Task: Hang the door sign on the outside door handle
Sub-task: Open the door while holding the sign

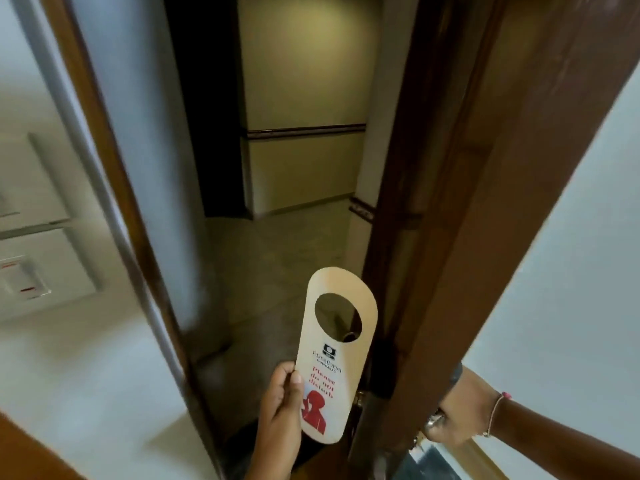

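So, wall panels [38,268]: sitting at far left on the pale wall, white plates with small red marks too blurred to read.
Door frame [104,168]: running dark brown down the left side of the opening, with the dim corridor [298,168] showing beyond it.
Left hand [280,407]: gripping the lower left edge of the door sign, thumb lying across the front face, fingers wrapping behind.
Door sign [332,372]: being held upright in the open doorway, just left of the door's edge and not hanging on anything.
Sign appearance: a long cream-coloured card with rounded ends and an oval cut-out near the top; a dark metal part is showing through that hole, too unclear to name.
Sign writing: a small dark square logo is sitting under the hole, then grey lettering that seems to be reading "PRESIDENT" with a smaller illegible line below; red words are reading "Please do not disturb" above a red figure silhouette.
Door [485,202]: standing open, its dark brown edge slanting across the right half.
Right hand [450,417]: closing around something metallic at the door's inner side, a thin bracelet [495,414] showing on the wrist.
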